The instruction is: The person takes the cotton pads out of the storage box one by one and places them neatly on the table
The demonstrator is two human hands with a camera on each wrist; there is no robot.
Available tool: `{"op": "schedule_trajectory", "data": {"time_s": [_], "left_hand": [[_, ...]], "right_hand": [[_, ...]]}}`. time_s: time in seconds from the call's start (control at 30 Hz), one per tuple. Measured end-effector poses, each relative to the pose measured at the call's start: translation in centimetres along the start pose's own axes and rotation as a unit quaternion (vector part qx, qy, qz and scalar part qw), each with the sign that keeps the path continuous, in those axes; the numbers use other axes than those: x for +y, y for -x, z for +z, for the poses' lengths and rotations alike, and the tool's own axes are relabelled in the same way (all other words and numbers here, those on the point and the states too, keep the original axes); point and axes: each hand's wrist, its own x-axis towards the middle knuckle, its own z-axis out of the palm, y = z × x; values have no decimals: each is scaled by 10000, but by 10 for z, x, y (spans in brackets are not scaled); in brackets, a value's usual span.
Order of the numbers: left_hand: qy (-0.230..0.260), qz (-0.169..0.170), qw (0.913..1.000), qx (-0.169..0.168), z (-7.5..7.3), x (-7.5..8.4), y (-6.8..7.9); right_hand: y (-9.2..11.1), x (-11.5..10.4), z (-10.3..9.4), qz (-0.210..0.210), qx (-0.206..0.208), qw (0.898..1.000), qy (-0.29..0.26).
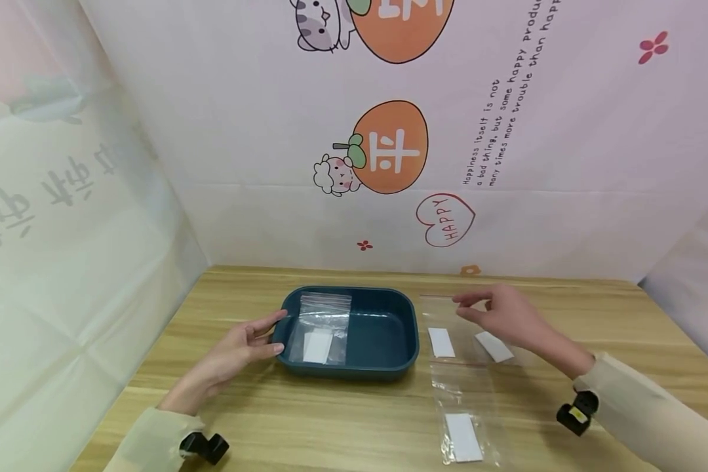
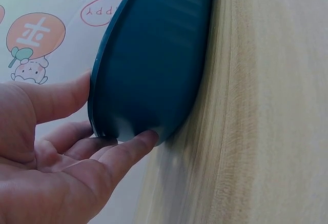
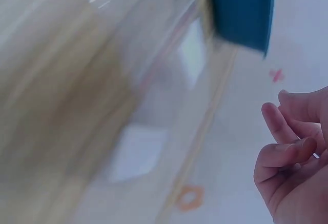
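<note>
The left hand point(image 1: 236, 351) grips the left end of a dark teal, rounded rectangular tray point(image 1: 383, 341), thumb against its rim, and a clear plastic zip bag with a white rectangular piece point(image 1: 326, 319) lies inside at that end. The right hand point(image 1: 500, 316) hovers at the tray's right, fingers loosely bent and seemingly holding nothing, though blur hides any contact, above two clear bags with white pieces point(image 1: 442, 343); a third similar clear bag point(image 1: 463, 436) lies nearer the person on the light wood-grain table point(image 1: 330, 426).

Sleeves point(image 1: 643, 406): cream. Wrist modules point(image 1: 203, 447): black, blocky, one per arm. Right module point(image 1: 573, 425) bears a yellow marking point(image 1: 578, 414).
</note>
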Motion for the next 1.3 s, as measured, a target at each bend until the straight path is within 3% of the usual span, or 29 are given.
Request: {"op": "schedule_trajectory", "data": {"time_s": [0.27, 0.7, 1.0, 1.3], "left_hand": [[59, -30, 10000, -26, 0, 0, 0], [204, -51, 9998, -73, 1, -1, -1], [236, -76, 9997, -67, -1, -1, 0], [172, -80, 9998, -23, -1, 0, 1]], "right_hand": [[-28, -51, 20, -566, -186, 9982, -104], [-77, -117, 64, -1232, -1233, 9846, 142], [-100, -130, 101, -1262, -2091, 9656, 892], [-103, -134, 126, -975, -2454, 9575, 1163]]}}
